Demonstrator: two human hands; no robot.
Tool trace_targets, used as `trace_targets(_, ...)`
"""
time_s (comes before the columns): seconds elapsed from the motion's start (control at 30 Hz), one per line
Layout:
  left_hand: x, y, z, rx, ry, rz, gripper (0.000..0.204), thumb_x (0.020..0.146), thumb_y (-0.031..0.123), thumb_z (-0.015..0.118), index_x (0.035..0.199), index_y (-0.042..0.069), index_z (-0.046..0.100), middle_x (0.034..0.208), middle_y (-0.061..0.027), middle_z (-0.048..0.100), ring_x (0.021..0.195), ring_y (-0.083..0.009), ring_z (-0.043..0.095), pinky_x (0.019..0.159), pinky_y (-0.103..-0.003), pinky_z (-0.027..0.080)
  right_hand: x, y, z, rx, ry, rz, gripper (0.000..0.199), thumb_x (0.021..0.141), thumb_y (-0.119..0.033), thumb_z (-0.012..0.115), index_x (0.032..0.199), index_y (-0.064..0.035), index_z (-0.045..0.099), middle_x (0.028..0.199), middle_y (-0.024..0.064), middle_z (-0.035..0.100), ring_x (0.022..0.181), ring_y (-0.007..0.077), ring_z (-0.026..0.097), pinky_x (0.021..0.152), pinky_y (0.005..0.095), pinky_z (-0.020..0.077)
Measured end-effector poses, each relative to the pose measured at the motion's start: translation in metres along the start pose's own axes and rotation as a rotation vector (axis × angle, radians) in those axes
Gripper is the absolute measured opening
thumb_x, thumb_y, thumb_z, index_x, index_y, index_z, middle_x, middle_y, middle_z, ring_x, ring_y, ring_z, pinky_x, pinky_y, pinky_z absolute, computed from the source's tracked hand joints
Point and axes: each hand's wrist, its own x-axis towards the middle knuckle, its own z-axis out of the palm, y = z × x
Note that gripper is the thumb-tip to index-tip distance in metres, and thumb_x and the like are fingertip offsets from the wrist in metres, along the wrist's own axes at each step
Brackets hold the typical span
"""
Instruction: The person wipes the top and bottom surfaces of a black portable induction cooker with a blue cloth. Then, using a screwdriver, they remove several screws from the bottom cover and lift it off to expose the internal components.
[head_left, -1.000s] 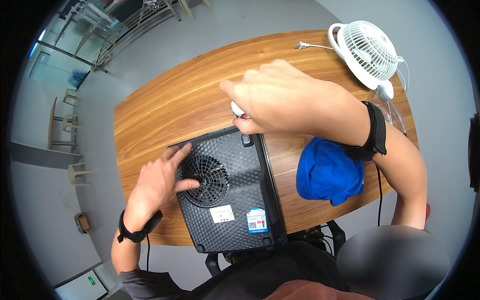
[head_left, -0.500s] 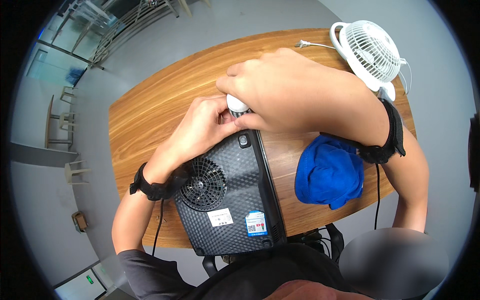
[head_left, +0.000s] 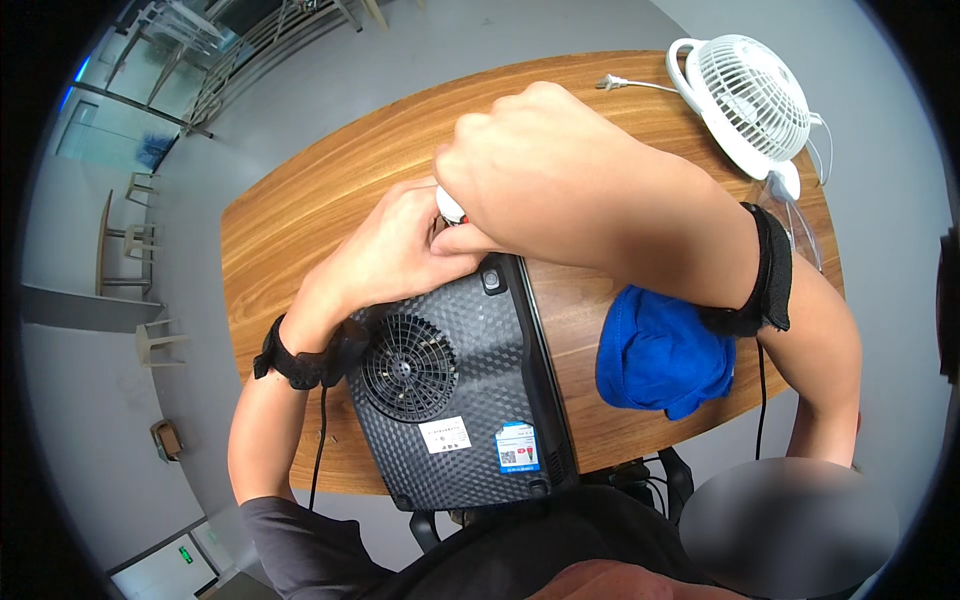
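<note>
Clearly, my right hand (head_left: pixel 535 160) was curled around a small white-topped object (head_left: pixel 449 206) by the far edge of a black appliance (head_left: pixel 485 370). My left hand (head_left: pixel 385 245) was right beside it, fingers bent inward, but their tips were hidden, so I couldn't tell whether they gripped the object or merely touched it. The appliance lay on the wooden tabletop (head_left: pixel 300 215), its round vent grille (head_left: pixel 408 368) facing up. A blue cloth item (head_left: pixel 665 350) sat to its right, near my forearm, and a white fan (head_left: pixel 745 105) stood toward the far right corner.
</note>
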Motion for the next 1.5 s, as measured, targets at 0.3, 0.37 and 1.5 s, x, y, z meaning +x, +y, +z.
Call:
trace_targets(0.3, 0.003, -0.014, 0.015, -0.009, 0.14, -0.014, 0.03, 0.079, 0.019, 0.082, 0.09, -0.004, 0.065, 0.077, -0.014, 0.068, 0.068, -0.025, 0.066, 0.063, -0.036, 0.053, -0.005, 0.005, 0.014, 0.095, -0.056, -0.003, 0.036, 0.087, -0.036, 0.073, 0.099, -0.0029, 0.067, 0.077, 0.0176, 0.069, 0.07, 0.0344, 0.069, 0.062, 0.0413, 0.053)
trace_targets(0.37, 0.003, -0.012, 0.02, 0.036, 0.146, -0.076, 0.034, 0.077, 0.021, 0.084, 0.09, -0.005, 0.065, 0.075, -0.0133, 0.067, 0.067, -0.0233, 0.065, 0.063, -0.035, 0.053, -0.007, 0.006, 0.008, 0.122, -0.145, -0.004, 0.033, 0.086, -0.025, 0.074, 0.11, -0.0049, 0.064, 0.087, 0.0185, 0.069, 0.076, 0.0353, 0.069, 0.066, 0.0426, 0.0532)
trace_targets(1.5, 0.001, 0.003, 0.013, -0.012, 0.148, -0.156, 0.029, 0.077, 0.009, 0.082, 0.098, -0.003, 0.067, 0.092, -0.016, 0.071, 0.086, -0.027, 0.07, 0.075, -0.038, 0.055, -0.011, -0.001, 0.009, -0.046, -0.081, 0.019, 0.024, 0.087, -0.022, 0.07, 0.106, -0.0084, 0.065, 0.072, 0.008, 0.068, 0.066, 0.0288, 0.069, 0.061, 0.0368, 0.0517)
